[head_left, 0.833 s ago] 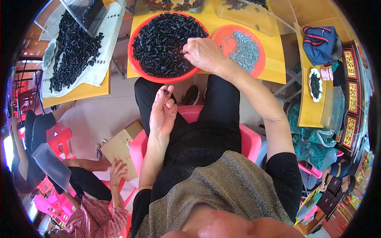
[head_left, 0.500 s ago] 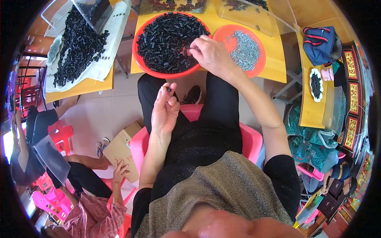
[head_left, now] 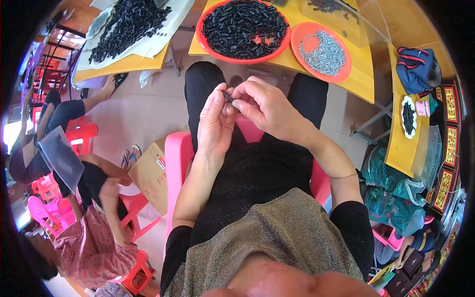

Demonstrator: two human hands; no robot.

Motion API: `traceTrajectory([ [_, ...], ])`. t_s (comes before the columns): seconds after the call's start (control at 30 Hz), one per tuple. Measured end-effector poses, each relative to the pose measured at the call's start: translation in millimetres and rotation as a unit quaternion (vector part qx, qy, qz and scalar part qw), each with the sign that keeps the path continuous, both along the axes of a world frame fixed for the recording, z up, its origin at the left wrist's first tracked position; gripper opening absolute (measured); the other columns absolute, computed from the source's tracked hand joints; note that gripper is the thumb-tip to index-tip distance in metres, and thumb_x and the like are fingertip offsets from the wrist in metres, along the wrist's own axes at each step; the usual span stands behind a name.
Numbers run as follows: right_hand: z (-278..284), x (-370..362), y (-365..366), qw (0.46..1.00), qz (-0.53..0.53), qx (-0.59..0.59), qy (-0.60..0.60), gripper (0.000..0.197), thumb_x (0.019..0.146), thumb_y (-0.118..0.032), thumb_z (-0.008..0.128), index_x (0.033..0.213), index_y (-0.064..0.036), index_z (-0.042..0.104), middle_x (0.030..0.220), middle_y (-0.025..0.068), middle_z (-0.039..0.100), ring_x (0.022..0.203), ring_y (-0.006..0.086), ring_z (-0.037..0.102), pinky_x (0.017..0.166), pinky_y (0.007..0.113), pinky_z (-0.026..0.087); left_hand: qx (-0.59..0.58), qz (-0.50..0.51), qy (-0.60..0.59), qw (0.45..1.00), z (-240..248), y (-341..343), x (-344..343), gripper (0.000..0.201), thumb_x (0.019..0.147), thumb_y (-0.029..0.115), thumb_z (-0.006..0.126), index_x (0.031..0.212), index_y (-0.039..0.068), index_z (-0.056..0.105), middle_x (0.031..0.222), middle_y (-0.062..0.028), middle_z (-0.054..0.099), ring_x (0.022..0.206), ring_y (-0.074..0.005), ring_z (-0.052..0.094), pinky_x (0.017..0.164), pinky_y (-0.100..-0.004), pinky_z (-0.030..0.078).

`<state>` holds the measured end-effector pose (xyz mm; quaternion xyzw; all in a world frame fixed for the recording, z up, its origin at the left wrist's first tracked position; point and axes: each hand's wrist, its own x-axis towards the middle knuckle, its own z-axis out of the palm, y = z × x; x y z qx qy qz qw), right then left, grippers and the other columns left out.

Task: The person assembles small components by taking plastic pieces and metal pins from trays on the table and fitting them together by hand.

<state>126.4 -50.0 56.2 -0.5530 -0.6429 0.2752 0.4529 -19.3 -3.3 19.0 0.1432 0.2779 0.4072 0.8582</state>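
Note:
In front of my lap my two hands meet at the fingertips. Pinched in my left hand [head_left: 214, 121] is a small black plastic tube [head_left: 227, 96], partly covered by the fingers. My right hand [head_left: 264, 106] is closed in a pinch against the same spot; whatever lies between its fingertips is too small and hidden to make out. Beyond them, a red round basin [head_left: 200, 37] on the yellow table holds a heap of black plastic pieces [head_left: 242, 27]. Beside it on the right, an orange-red round tray [head_left: 309, 45] carries many small silvery metal pieces [head_left: 326, 57].
Another heap of black pieces [head_left: 131, 29] lies on a white cloth at the far left. A cardboard box [head_left: 148, 173] stands left of my pink chair [head_left: 175, 158]. Other people sit at the left. At the right are a side table [head_left: 398, 153], a blue bag [head_left: 414, 69] and green bags [head_left: 391, 173].
My right hand has come back from the basin's right edge to my left hand, and their fingertips now meet. The basin and tray appear higher in the picture, as the view has shifted.

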Motion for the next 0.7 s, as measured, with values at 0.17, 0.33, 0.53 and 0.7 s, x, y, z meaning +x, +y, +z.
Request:
traceTrajectory([
  [0.17,-2.9,-14.4,-7.5,1.0,-0.011,0.013,0.016,0.017,0.082,-0.011,0.062,0.09,0.0007,0.054,0.088,0.0162,0.058,0.082,0.0348,0.059,0.071,0.042,0.048,0.035,0.028,0.023,0.999,6.0,-8.0,-10.8,0.022,0.094,0.018,0.055,0.113,0.007,0.058,0.098,-0.0032,0.063,0.07,-0.0043,0.057,0.066,-0.0174,0.05],
  [0.33,3.5,-23.5,-15.0,0.994,0.012,-0.027,0.101,0.017,0.086,-0.013,0.06,0.089,0.002,0.055,0.082,0.0105,0.06,0.071,0.0251,0.059,0.065,0.036,0.047,0.097,0.045,0.004,0.994,8.9,-12.9,-15.9,0.023,0.094,0.016,0.056,0.114,0.005,0.058,0.095,-0.0035,0.063,0.07,-0.0041,0.057,0.064,-0.0164,0.051],
  [0.53,6.7,-23.6,-23.4,0.918,0.086,-0.181,0.341,0.022,0.094,-0.021,0.053,0.089,-0.0006,0.057,0.079,0.0015,0.059,0.056,0.007,0.045,0.051,0.023,0.038,0.154,0.055,0.015,0.986,9.9,-18.7,-10.4,0.024,0.094,0.015,0.054,0.114,0.003,0.058,0.094,-0.0038,0.063,0.065,-0.0043,0.05,0.063,-0.0167,0.046],
  [0.7,-2.2,-26.3,-22.5,0.863,0.106,-0.219,0.442,0.021,0.094,-0.023,0.052,0.088,-0.0032,0.058,0.077,0.0009,0.057,0.055,0.0065,0.044,0.05,0.022,0.037,0.211,0.064,0.001,0.975,7.3,-18.9,-10.2,0.023,0.095,0.014,0.054,0.115,0.002,0.058,0.095,-0.0051,0.062,0.065,-0.0043,0.047,0.062,-0.0167,0.043],
])
